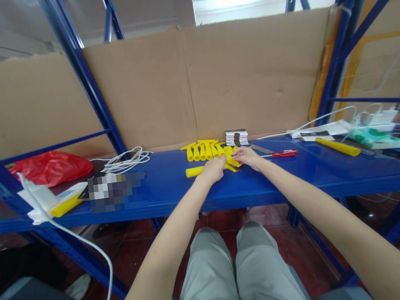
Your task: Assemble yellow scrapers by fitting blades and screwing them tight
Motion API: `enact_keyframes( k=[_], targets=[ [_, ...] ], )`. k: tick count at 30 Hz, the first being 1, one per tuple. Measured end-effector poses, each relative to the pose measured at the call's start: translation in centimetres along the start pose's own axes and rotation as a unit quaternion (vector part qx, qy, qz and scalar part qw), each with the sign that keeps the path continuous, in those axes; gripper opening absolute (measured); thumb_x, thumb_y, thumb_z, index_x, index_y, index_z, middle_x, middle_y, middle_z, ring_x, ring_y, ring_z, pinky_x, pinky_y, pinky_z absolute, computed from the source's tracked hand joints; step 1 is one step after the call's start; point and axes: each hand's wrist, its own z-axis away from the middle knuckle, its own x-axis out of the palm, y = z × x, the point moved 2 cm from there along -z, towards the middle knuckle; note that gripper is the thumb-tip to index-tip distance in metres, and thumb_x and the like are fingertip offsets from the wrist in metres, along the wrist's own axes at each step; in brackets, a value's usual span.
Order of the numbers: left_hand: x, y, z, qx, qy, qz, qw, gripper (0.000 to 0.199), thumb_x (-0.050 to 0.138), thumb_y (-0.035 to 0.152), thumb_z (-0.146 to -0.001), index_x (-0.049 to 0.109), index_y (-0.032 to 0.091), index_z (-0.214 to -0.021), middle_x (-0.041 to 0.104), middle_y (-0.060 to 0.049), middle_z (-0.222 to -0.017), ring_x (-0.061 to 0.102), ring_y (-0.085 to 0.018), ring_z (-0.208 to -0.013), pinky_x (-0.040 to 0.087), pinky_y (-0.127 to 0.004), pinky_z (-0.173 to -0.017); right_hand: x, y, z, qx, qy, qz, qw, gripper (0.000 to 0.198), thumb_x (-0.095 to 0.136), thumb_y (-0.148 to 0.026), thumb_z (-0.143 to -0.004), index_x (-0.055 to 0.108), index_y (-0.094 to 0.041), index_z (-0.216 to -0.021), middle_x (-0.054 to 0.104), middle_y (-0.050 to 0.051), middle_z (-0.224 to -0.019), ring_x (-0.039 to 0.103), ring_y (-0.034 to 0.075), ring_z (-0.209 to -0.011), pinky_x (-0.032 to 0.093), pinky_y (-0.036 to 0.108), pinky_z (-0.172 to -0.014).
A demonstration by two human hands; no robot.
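My left hand (214, 169) is closed around a yellow piece with a tube-like handle (194, 171), whose rounded end sticks out to the left. Close by on the right, my right hand (248, 157) pinches at the far end of that piece. Whatever lies between its fingertips is too small to make out. Just behind both hands, several yellow T-shaped pieces (196, 153) lie in a row on the blue bench (167, 183). A stack of small white packets with a dark band (236, 137) sits behind my right hand.
A red-handled screwdriver (284, 153) lies right of my right hand. Farther right are a yellow tube (338, 146) and a green-and-white packet (377, 137). Coiled white cable (128, 161) and a red plastic bag (54, 168) lie leftward. Cardboard (231, 78) walls the back between blue posts.
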Motion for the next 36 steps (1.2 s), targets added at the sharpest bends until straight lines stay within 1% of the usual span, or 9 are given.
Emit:
enact_keyframes(
  k=[4,8,13,20,24,27,32,36],
  targets=[
    [0.1,-0.1,-0.1,0.002,0.001,0.001,1.000,0.033,0.046,0.020,-0.092,0.049,0.010,-0.123,0.063,-0.018,-0.117,0.062,-0.026,-0.109,0.048,-0.034,-0.089,0.2,0.0,-0.1,0.000,-0.004,0.009,1.000,0.019,0.063,-0.004,-0.065,0.053,-0.019,-0.071,0.054,-0.007,-0.051,0.049,0.009,-0.047,0.041,0.020,-0.049],
    [0.2,-0.1,-0.1,0.003,-0.001,0.000,1.000,0.031,0.047,0.020,-0.092,0.050,0.011,-0.121,0.064,-0.018,-0.117,0.062,-0.026,-0.109,0.048,-0.035,-0.089,0.5,0.0,0.0,-0.010,-0.016,0.003,1.000,0.019,0.061,-0.002,-0.066,0.052,-0.019,-0.070,0.054,-0.008,-0.052,0.049,0.008,-0.047,0.042,0.020,-0.051],
    [0.1,0.0,-0.1,0.002,-0.002,-0.002,1.000,0.029,0.047,0.020,-0.092,0.050,0.012,-0.120,0.065,-0.017,-0.116,0.062,-0.025,-0.108,0.048,-0.035,-0.088,0.6,0.0,-0.1,-0.019,-0.017,-0.003,1.000,0.022,0.060,0.002,-0.065,0.051,-0.018,-0.067,0.055,-0.007,-0.054,0.051,0.009,-0.049,0.043,0.021,-0.054],
    [-0.1,0.1,0.0,0.004,-0.003,-0.008,1.000,0.030,0.046,0.020,-0.093,0.051,0.011,-0.121,0.064,-0.017,-0.117,0.062,-0.026,-0.109,0.048,-0.034,-0.088,0.6,-0.1,0.1,-0.021,-0.012,0.013,1.000,0.021,0.061,0.000,-0.065,0.052,-0.018,-0.066,0.054,-0.007,-0.054,0.052,0.008,-0.051,0.045,0.021,-0.056],
    [0.0,0.1,0.0,0.011,0.001,-0.007,1.000,0.028,0.046,0.019,-0.092,0.054,0.011,-0.118,0.065,-0.016,-0.115,0.062,-0.026,-0.108,0.049,-0.035,-0.087,0.5,0.3,-0.2,-0.038,-0.018,0.020,0.999,0.019,0.061,-0.001,-0.064,0.053,-0.018,-0.065,0.055,-0.006,-0.055,0.054,0.009,-0.053,0.047,0.023,-0.058],
    [0.1,0.1,-0.1,0.023,0.007,-0.004,1.000,0.027,0.046,0.017,-0.091,0.058,0.014,-0.114,0.066,-0.014,-0.113,0.062,-0.025,-0.108,0.049,-0.033,-0.087,0.6,0.8,-0.7,-0.060,-0.024,0.026,0.998,0.019,0.063,-0.003,-0.062,0.053,-0.019,-0.063,0.054,-0.006,-0.054,0.054,0.010,-0.054,0.048,0.024,-0.058],
    [0.2,-0.1,-0.2,0.051,0.025,0.001,0.998,0.028,0.045,0.016,-0.090,0.064,0.017,-0.111,0.067,-0.011,-0.112,0.062,-0.023,-0.106,0.049,-0.033,-0.089,0.7,1.3,-1.2,-0.072,-0.011,0.087,0.994,0.020,0.067,-0.002,-0.057,0.055,-0.018,-0.061,0.054,-0.006,-0.056,0.052,0.010,-0.056,0.048,0.025,-0.062],
    [0.5,-0.3,-0.2,0.054,0.036,-0.002,0.998,0.028,0.045,0.016,-0.091,0.066,0.016,-0.108,0.067,-0.011,-0.108,0.062,-0.023,-0.104,0.049,-0.033,-0.088,0.4,1.1,-1.1,-0.073,0.000,0.079,0.994,0.017,0.065,-0.004,-0.062,0.055,-0.018,-0.063,0.056,-0.005,-0.060,0.054,0.012,-0.061,0.049,0.027,-0.066]
  ],
)
